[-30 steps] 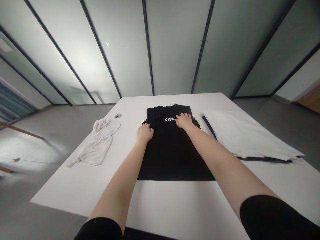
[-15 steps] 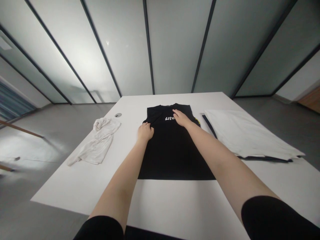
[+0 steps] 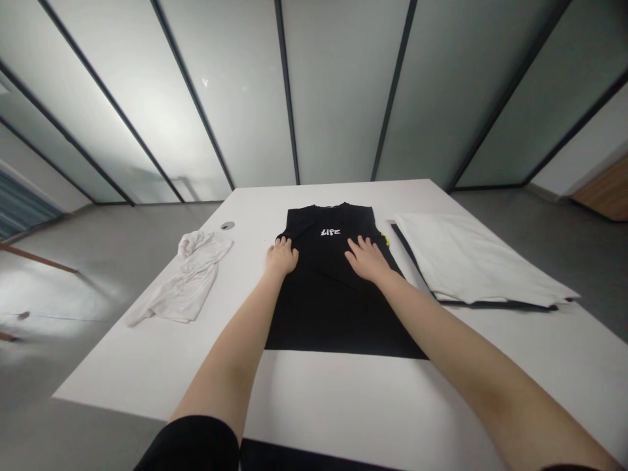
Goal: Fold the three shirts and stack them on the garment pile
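A black T-shirt (image 3: 338, 320) lies spread on the white table, its collar toward the far edge and its hem toward me. White lettering (image 3: 330, 231) shows across its upper part, and a bit of yellow (image 3: 385, 239) peeks out at its right edge. My left hand (image 3: 282, 256) rests on the shirt's left edge, palm down with fingers extended. On the right part of the chest, below the lettering, my right hand (image 3: 367, 259) lies flat with its fingers spread. Neither hand grips the cloth visibly.
To the left lies a crumpled white garment (image 3: 189, 281), near a round grommet (image 3: 227, 226) in the table (image 3: 333, 386). Flat white cloth with dark cloth beneath forms a stack (image 3: 475, 258) on the right. A frosted glass wall (image 3: 338, 91) stands behind the table.
My right hand has slid from the lettering near the collar down and to the right, uncovering the print. My left hand stays at the shirt's left edge. The view has shifted slightly.
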Demonstrator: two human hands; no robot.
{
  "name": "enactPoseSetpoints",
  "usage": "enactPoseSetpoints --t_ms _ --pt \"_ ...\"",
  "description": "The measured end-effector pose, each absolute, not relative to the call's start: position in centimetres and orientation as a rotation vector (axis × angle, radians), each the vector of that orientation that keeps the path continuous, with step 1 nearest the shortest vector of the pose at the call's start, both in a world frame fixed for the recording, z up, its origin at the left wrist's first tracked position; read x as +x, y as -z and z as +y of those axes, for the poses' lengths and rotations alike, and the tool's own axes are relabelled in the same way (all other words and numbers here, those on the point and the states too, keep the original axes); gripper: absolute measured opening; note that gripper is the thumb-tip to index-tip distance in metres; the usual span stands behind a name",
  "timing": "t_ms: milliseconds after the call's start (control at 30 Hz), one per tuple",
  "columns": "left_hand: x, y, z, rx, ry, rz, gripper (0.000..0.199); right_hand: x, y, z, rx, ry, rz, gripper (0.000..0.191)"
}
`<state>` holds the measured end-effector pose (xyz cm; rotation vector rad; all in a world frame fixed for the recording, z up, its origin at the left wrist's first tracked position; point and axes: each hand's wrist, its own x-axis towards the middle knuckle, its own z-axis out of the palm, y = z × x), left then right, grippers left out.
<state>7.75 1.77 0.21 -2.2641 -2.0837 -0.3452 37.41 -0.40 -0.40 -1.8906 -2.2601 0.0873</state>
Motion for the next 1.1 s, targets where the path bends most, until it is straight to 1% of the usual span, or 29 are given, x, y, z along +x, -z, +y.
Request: enactPoseSetpoints --t_ms 167,367,433,500,567,667,800,900,1000,1100 --pt "7.4 -0.8 0.9 -2.322 0.299 -2.071 0.057 40.5 1.0 -3.3 -1.908 -0.142 -2.366 0.068" --pt "7.3 -1.0 -2.3 -2.384 0.446 -1.897 0.046 42.9 0.4 -6.4 -1.920 -0.105 -2.387 0.069" --pt "8.0 -0.6 -4.4 -2.433 0.375 -1.897 0.050 42.2 0.0 -7.7 -1.911 -0.095 -2.396 0.069" --pt "8.7 0.1 -6.6 -2.458 0.297 -1.925 0.061 40.8 -0.3 -9.2 -1.851 -0.101 -2.437 0.070" --pt "8.9 0.6 -8.7 -2.501 0.241 -1.915 0.068 39.6 -0.2 -10.7 -1.763 -0.148 -2.500 0.072" --pt "7.6 0.8 -10.8 -2.555 0.221 -1.869 0.068 39.6 0.3 -12.3 -1.732 -0.223 -2.526 0.076" --pt "5.0 0.2 -12.1 -2.588 0.201 -1.827 0.068 42.6 0.7 -13.1 -1.856 -0.255 -2.431 0.085" --pt "5.3 -0.6 -13.1 -2.585 0.174 -1.820 0.071 43.3 0.1 -13.9 -1.896 -0.285 -2.403 0.092" --pt "8.2 -1.1 -14.5 -2.655 0.202 -1.682 0.077 40.9 -1.0 -15.5 -1.694 -0.308 -2.523 0.100" --pt "11.6 -0.8 -15.9 -2.797 0.244 -1.476 0.081 37.8 -1.9 -17.0 -1.422 -0.464 -2.701 0.099"
